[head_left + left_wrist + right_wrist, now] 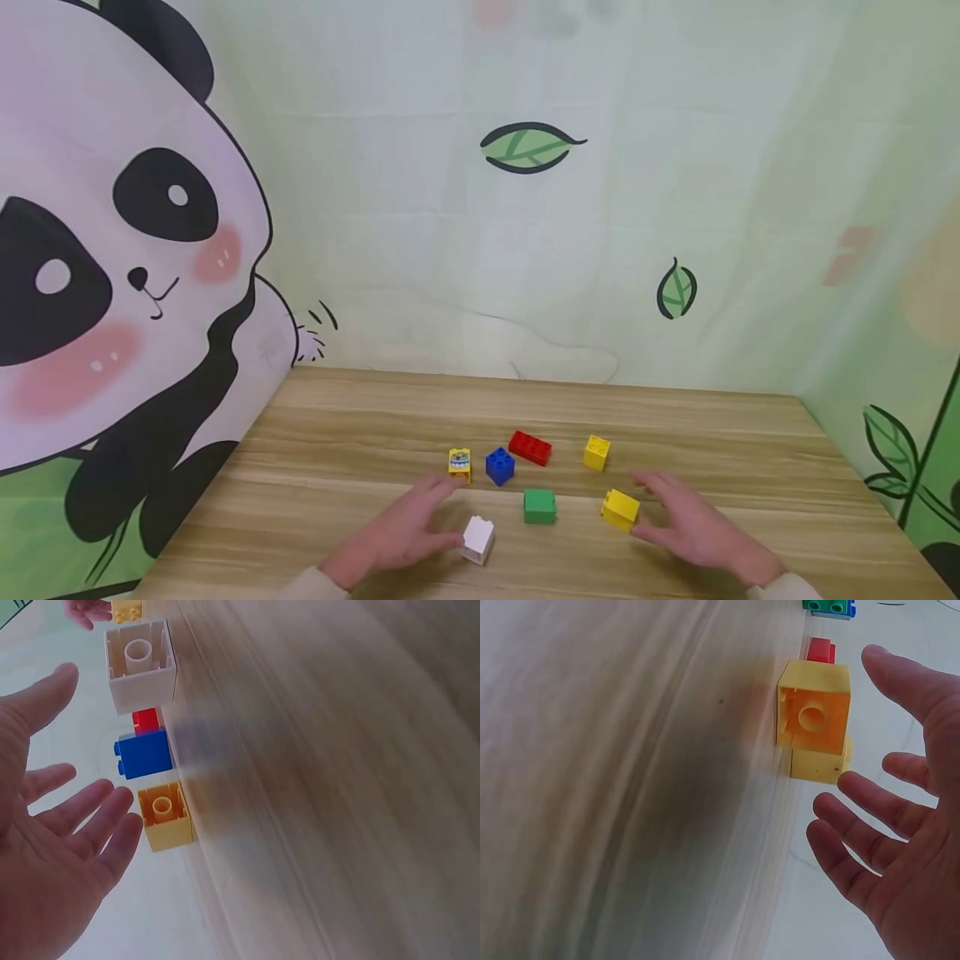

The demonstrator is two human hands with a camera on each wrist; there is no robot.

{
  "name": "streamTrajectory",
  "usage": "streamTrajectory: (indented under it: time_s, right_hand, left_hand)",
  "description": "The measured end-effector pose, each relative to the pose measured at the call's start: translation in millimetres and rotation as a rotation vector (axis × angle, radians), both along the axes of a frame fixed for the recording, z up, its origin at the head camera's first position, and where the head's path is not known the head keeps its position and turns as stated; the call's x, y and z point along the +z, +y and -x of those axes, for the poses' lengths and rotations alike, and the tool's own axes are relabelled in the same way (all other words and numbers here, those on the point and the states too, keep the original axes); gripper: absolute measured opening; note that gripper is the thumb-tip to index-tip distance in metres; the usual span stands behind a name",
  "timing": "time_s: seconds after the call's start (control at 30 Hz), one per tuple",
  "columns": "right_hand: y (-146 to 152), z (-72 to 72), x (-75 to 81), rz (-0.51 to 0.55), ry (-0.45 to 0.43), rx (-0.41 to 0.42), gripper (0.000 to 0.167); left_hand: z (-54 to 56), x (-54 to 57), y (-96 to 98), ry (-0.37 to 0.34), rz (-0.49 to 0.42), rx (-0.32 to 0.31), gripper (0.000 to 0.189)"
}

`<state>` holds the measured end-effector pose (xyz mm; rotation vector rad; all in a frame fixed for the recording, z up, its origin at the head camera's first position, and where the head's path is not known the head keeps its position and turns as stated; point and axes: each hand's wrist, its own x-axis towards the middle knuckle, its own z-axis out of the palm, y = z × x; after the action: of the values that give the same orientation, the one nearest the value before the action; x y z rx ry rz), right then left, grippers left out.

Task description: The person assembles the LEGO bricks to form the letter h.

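My left hand (pixel 405 527) hovers over the table with its fingers spread and holds nothing. Nearest its thumb lies a white toy brick (pixel 477 540), whose hollow underside shows in the left wrist view. Beyond its fingertips is a yellow brick with a printed picture (pixel 460 463). On the other side my right hand (pixel 690 525) reaches out, fingers apart, around the near corner of a plain yellow brick (pixel 621 509); in the right wrist view a gap shows between the hand and that brick. A green brick (pixel 539 507) lies between the two hands.
Farther back on the wooden table (pixel 360 417) are a blue brick (pixel 500 466), a red brick (pixel 530 447) and another yellow brick (pixel 597 452). A cloth backdrop (pixel 420 250) with a printed panda (pixel 247 333) stands behind and at the sides.
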<state>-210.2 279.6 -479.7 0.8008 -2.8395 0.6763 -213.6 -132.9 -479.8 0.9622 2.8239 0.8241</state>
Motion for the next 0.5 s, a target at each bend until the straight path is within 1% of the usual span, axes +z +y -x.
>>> streamTrajectory:
  time_s: [0.17, 0.23, 0.33, 0.4, 0.5]
  right_hand:
    - [-4, 2.0, 1.9, 0.002, -0.005, 0.023, 0.066]
    - [-6, 3.3, 2.0, 0.001, -0.031, 0.022, 0.066]
    - [-8, 5.6, 1.4, 0.000, -0.088, 0.009, 0.065]
    - [-9, 7.0, 0.2, -0.004, -0.110, 0.005, 0.065]
    - [-10, 8.3, -1.2, 0.001, -0.117, 0.018, 0.063]
  left_hand:
    - [1.2, 1.1, 7.5, -0.049, 0.011, -0.029, 0.066]
    - [1.3, 1.1, 10.5, -0.069, 0.016, -0.041, 0.065]
    - [0.9, 0.3, 13.7, -0.075, 0.023, -0.060, 0.066]
    - [1.0, -0.6, 15.1, -0.079, 0.022, -0.069, 0.066]
    - [1.9, -1.7, 16.9, -0.083, 0.010, -0.089, 0.065]
